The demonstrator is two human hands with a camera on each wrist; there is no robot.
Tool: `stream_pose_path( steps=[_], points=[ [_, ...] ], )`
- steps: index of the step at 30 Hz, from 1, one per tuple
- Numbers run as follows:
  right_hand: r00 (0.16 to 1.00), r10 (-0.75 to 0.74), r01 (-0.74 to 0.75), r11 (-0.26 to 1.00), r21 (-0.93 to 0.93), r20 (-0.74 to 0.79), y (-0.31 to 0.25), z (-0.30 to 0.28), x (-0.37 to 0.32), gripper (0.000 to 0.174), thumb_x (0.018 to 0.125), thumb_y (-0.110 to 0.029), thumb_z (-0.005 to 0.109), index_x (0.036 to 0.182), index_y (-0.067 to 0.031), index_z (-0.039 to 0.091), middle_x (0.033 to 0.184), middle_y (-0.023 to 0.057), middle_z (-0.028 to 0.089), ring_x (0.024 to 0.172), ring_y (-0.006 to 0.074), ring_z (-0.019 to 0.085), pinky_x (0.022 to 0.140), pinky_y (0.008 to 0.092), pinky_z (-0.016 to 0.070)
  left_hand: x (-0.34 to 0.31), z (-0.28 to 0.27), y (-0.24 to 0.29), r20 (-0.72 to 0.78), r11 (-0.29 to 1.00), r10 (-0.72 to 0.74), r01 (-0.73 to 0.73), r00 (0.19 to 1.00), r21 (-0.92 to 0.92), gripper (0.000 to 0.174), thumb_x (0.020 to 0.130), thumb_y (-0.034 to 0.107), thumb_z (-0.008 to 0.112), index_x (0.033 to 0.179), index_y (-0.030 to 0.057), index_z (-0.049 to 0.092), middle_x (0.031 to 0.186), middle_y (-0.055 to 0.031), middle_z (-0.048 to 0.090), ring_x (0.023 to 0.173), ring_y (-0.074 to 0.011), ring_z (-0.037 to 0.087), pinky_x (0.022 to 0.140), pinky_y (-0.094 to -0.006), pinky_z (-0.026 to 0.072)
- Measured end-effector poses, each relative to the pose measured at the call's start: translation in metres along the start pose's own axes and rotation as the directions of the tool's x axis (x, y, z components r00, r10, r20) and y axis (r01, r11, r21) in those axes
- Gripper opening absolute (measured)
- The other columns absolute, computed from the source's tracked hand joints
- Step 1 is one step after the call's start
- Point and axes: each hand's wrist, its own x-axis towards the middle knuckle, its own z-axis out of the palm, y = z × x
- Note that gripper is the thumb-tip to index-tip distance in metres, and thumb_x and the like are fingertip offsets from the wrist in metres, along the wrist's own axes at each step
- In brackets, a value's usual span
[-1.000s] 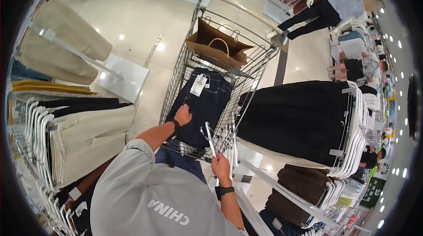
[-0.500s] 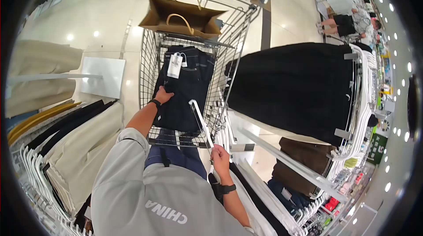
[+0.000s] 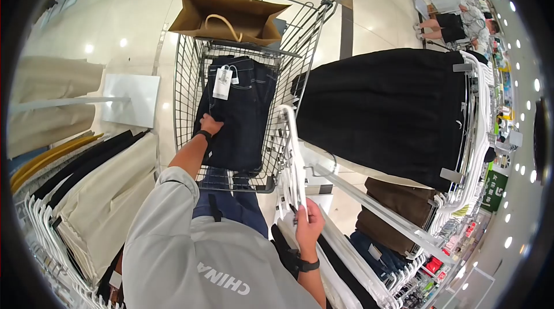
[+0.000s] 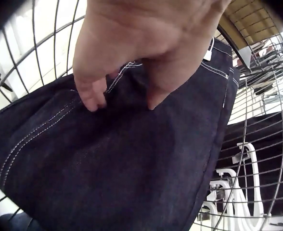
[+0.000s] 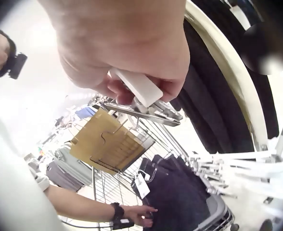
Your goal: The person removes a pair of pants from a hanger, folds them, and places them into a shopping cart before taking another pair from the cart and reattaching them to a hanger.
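A dark denim garment [image 3: 238, 130] with white stitching and a white tag [image 3: 222, 82] lies in the wire shopping cart [image 3: 179, 95]. My left hand [image 3: 211, 125] rests on its left side. In the left wrist view, thumb and fingers stand apart, with fingertips against the denim [image 4: 117, 163]. My right hand [image 3: 310, 225] holds a white hanger [image 3: 292, 136] to the right of the cart. In the right wrist view, the hanger's white end [image 5: 142, 89] and metal part protrude from under the fingers. Other white hangers sit close beside it.
A brown paper bag [image 3: 228, 17] stands at the cart's far end. Racks flank the cart: a black skirt [image 3: 381, 115] and brown garments [image 3: 395, 216] on the right, cream garments [image 3: 109, 193] on the left. Another person [image 3: 453, 26] is at the far right.
The right hand has moved right with the hanger, from over the cart to the rack's hangers. The left hand stays on the denim. The view has shifted, so the cart appears further left.
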Motion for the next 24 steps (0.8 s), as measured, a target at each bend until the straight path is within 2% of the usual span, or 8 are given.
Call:
stream_pose_path(
  steps=[2, 4, 5, 9, 12, 14, 18, 24],
  points=[
    [0.990, -0.129, 0.123, 0.985, -0.124, -0.047, 0.005, -0.013, 0.006, 0.022, 0.088, -0.001, 0.060, 0.109, 0.0038, 0.062, 0.077, 0.0029, 0.064, 0.065, 0.0077, 0.056, 0.060, 0.0233, 0.0456, -0.013, -0.004, 0.006, -0.027, 0.997, -0.072, 0.073, 0.997, 0.036, 0.078, 0.072, 0.033, 0.078, 0.129, -0.0015, 0.038, 0.137, -0.0226, 0.042, 0.126, -0.0405, 0.042, 0.104, -0.0462, 0.0381],
    [0.894, -0.444, 0.375, 0.810, -0.451, -0.053, -0.009, -0.017, 0.017, 0.022, 0.089, -0.003, 0.059, 0.109, 0.0035, 0.062, 0.072, 0.0023, 0.059, 0.062, 0.0080, 0.053, 0.057, 0.0247, 0.0449, -0.021, -0.004, 0.011, 0.005, 0.980, -0.111, 0.109, 0.994, 0.166, 0.076, 0.073, 0.033, 0.076, 0.130, -0.0012, 0.038, 0.139, -0.0197, 0.042, 0.127, -0.0405, 0.041, 0.106, -0.0496, 0.0345],
    [0.863, -0.501, 0.405, 0.754, -0.517, -0.055, -0.006, -0.020, 0.024, 0.023, 0.088, -0.004, 0.059, 0.109, 0.0044, 0.061, 0.077, 0.0097, 0.064, 0.068, 0.0157, 0.061, 0.064, 0.0307, 0.0493, -0.025, -0.003, 0.014, 0.020, 0.983, -0.115, 0.110, 0.993, 0.147, 0.075, 0.075, 0.032, 0.074, 0.132, -0.0006, 0.037, 0.138, -0.0179, 0.044, 0.129, -0.0398, 0.038, 0.108, -0.0525, 0.0306],
    [0.847, -0.532, 0.402, 0.646, -0.650, -0.005, 0.021, -0.023, 0.057, 0.023, 0.088, -0.006, 0.059, 0.108, 0.0035, 0.062, 0.091, 0.0199, 0.068, 0.083, 0.0307, 0.067, 0.075, 0.0381, 0.0510, -0.033, -0.010, 0.023, 0.028, 0.988, -0.111, 0.107, 0.993, 0.113, 0.076, 0.075, 0.032, 0.074, 0.133, -0.0009, 0.037, 0.134, -0.0197, 0.049, 0.128, -0.0367, 0.042, 0.106, -0.0499, 0.0340],
    [0.848, -0.527, 0.413, 0.579, -0.703, 0.064, 0.034, -0.013, 0.085, 0.022, 0.086, -0.008, 0.060, 0.105, 0.0025, 0.064, 0.092, 0.0210, 0.066, 0.080, 0.0379, 0.063, 0.073, 0.0423, 0.0504, -0.023, -0.011, 0.016, -0.030, 0.998, -0.014, 0.012, 0.999, -0.056, 0.066, 0.075, 0.030, 0.074, 0.125, -0.0059, 0.049, 0.120, -0.0216, 0.060, 0.117, -0.0348, 0.055, 0.098, -0.0440, 0.0434],
    [0.840, -0.532, 0.431, 0.539, -0.724, 0.103, 0.043, -0.003, 0.103, 0.022, 0.085, -0.007, 0.059, 0.104, 0.0027, 0.063, 0.090, 0.0212, 0.066, 0.079, 0.0387, 0.063, 0.072, 0.0439, 0.0501, -0.025, -0.013, 0.016, 0.085, 0.952, 0.073, -0.045, 0.994, -0.303, 0.052, 0.077, 0.027, 0.073, 0.111, -0.0105, 0.060, 0.107, -0.0224, 0.067, 0.103, -0.0359, 0.064, 0.086, -0.0383, 0.0497],
    [0.788, -0.584, 0.516, 0.452, -0.728, 0.195, 0.055, 0.018, 0.130, 0.022, 0.084, -0.006, 0.059, 0.104, 0.0010, 0.061, 0.087, 0.0198, 0.065, 0.080, 0.0368, 0.062, 0.073, 0.0446, 0.0488, -0.044, -0.006, 0.011, 0.055, 0.926, 0.122, -0.093, 0.991, -0.365, 0.040, 0.084, 0.020, 0.068, 0.111, -0.0081, 0.061, 0.101, -0.0189, 0.067, 0.097, -0.0295, 0.066, 0.083, -0.0361, 0.0504],
    [0.884, -0.416, 0.404, 0.447, -0.798, 0.215, 0.084, 0.031, 0.146, 0.019, 0.084, -0.010, 0.059, 0.101, 0.0002, 0.062, 0.085, 0.0187, 0.065, 0.082, 0.0361, 0.060, 0.074, 0.0457, 0.0477, -0.130, -0.032, 0.024, 0.103, 0.760, 0.290, -0.164, 0.951, -0.629, 0.035, 0.086, 0.021, 0.063, 0.109, -0.0059, 0.064, 0.101, -0.0170, 0.069, 0.094, -0.0261, 0.067, 0.082, -0.0340, 0.0493]
  ],
)
